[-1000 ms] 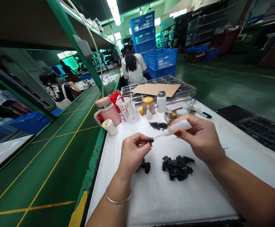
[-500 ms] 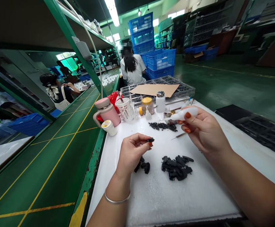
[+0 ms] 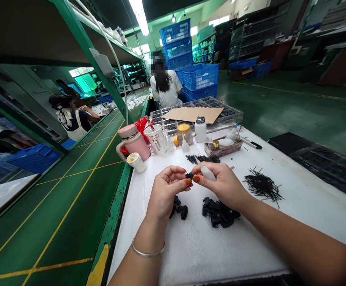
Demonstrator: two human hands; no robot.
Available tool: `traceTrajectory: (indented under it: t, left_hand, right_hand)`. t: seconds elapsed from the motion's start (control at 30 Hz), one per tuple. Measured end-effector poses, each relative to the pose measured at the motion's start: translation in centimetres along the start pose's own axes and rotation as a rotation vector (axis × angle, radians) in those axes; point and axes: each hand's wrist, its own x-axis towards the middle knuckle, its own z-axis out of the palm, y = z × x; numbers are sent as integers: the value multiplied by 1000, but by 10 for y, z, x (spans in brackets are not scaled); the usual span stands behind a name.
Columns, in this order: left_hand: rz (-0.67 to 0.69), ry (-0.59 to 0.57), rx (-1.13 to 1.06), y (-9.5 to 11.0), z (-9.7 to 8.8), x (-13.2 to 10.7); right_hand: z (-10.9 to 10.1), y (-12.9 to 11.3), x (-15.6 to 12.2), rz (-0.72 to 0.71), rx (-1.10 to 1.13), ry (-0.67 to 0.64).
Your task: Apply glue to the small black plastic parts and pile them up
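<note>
Between the fingertips of my left hand [image 3: 165,192] is a small black plastic part [image 3: 189,175]. My right hand [image 3: 225,184] meets it there, its thumb and forefinger at the part's right side. A white squeeze bottle [image 3: 208,173] with a thin pointed tip stays gripped in that right hand, tip pointing up and left. Below the hands lie a heap of black plastic parts [image 3: 220,213] and a smaller group of similar parts [image 3: 181,211]. Tiny black pieces [image 3: 192,158] are spread just beyond the fingers. Thin black pins [image 3: 263,185] form a pile to the right.
A pink thermos [image 3: 135,143], a white lidded tub [image 3: 136,163], a cup [image 3: 155,139], a yellow-lidded jar [image 3: 185,134] and a white bottle [image 3: 200,131] line the back. A small box [image 3: 225,149] holds bottles. A green conveyor [image 3: 72,190] runs left; a co-worker [image 3: 167,87] sits ahead.
My right hand has come left and down with the squeeze bottle, from above the table to the black part at my left fingertips. The pin pile and small box are now uncovered.
</note>
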Motion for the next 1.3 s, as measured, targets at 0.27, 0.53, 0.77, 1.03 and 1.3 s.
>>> traceTrajectory:
  t: [0.27,0.53,0.77,1.03,1.3]
  left_hand:
    - [50,16,64,-9,4,1]
    - [67,66,118,-12,7,1]
    - [68,27,134,-12,6,3]
    - [245,287,51,6,-16,6]
    - [208,205,219,13,-7,23]
  right_hand:
    - [3,4,-5,-155,-291,141]
    - [1,12,1,59,107,-19]
    - [-5,14,3,41,122,100]
    - [-39,13,14,2,169,343]
    - [-52,19,18,-8,332,444]
